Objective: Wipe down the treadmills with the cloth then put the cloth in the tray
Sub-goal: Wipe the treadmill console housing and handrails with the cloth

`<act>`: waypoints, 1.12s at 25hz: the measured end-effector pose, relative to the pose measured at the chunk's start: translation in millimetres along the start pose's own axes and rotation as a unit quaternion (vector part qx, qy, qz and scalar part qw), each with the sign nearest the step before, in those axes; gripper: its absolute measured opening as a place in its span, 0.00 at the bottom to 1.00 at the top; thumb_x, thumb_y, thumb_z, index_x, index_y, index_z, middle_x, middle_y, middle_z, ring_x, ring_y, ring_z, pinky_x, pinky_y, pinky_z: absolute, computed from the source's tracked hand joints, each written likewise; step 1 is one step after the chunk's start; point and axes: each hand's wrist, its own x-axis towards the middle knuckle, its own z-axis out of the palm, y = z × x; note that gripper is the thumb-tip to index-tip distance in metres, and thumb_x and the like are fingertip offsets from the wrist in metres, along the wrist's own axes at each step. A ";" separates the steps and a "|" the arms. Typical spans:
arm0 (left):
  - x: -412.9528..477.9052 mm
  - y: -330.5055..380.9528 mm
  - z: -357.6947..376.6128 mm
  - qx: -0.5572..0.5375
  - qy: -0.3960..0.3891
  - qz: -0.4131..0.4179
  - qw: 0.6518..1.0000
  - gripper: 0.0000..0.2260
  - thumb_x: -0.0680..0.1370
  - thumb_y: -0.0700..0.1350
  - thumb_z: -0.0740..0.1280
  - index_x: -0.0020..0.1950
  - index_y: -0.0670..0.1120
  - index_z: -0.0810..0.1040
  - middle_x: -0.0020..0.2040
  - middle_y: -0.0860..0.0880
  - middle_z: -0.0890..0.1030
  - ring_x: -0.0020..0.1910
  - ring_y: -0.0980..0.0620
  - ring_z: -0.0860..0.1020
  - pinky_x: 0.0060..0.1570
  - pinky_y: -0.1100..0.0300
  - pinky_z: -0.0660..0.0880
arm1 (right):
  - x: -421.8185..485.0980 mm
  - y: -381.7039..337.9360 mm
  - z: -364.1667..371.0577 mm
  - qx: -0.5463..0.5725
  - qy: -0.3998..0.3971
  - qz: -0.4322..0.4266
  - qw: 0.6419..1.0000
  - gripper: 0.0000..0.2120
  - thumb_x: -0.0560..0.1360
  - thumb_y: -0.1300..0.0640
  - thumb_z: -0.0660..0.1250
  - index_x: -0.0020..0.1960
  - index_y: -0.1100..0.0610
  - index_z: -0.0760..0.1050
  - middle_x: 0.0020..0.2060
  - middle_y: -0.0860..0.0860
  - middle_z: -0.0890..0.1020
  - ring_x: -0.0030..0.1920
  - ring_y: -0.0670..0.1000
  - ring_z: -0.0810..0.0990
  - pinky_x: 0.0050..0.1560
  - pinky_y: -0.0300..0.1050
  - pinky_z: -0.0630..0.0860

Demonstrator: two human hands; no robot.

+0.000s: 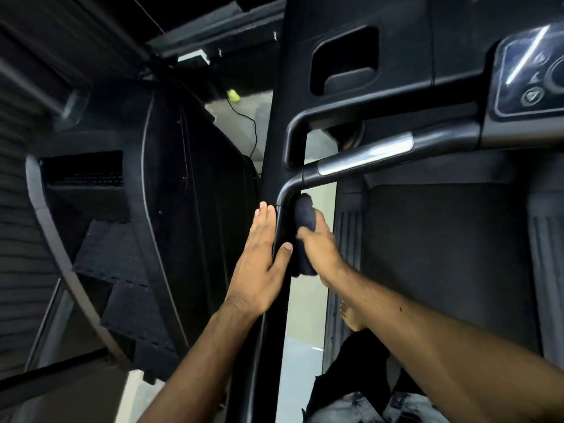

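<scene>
A black treadmill fills the right of the view, with its handrail (363, 157) bending down into a side post (279, 227). My right hand (320, 248) grips a dark cloth (305, 215) and holds it against the inner side of that post, just under the bend. My left hand (262, 257) lies flat on the post's outer side, fingers straight and thumb hooked over the front. The treadmill's console tray (345, 62) is a dark recess above the handrail. The belt (442, 254) lies below to the right.
A control panel (531, 74) with buttons sits at the upper right. A second black machine (183, 193) with steps stands close on the left. A yellow object on a black cable (233, 95) lies on the pale floor beyond. My bare foot (351, 315) rests on the treadmill's side rail.
</scene>
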 end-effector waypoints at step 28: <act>-305.0 -89.6 13.9 -0.157 0.215 -0.533 0.803 0.21 0.81 0.53 0.57 0.74 0.53 0.67 0.67 0.45 0.76 0.65 0.43 0.73 0.62 0.53 0.71 | -183.9 -5.9 208.7 -0.715 -0.494 -0.388 0.307 0.20 0.76 0.59 0.57 0.66 0.46 0.68 0.62 0.55 0.79 0.57 0.63 0.79 0.54 0.56 0.75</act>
